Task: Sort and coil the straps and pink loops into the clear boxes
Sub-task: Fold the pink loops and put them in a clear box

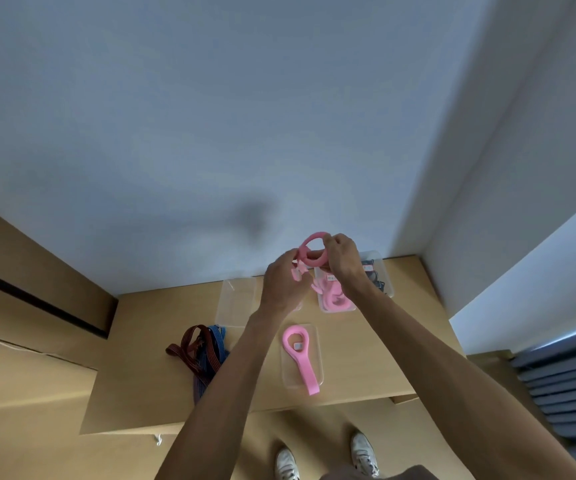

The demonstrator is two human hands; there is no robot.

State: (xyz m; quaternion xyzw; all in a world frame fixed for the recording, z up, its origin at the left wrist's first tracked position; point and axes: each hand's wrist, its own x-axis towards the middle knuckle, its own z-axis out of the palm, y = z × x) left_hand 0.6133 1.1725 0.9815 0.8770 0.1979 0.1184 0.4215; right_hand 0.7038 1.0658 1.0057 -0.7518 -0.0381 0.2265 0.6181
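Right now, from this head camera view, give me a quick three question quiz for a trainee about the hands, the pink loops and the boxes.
1. True or false: both hands grip the raised pink loop.
2. Multiple choice: where do the striped straps lie? A in a clear box; B on the bare table, left of the boxes; C on the floor.
3. Fill in: the pink loop in the nearest clear box sticks out over its ____ edge.

Key: 1 true, the left hand and right hand both hold it. 2 B. 3 near.
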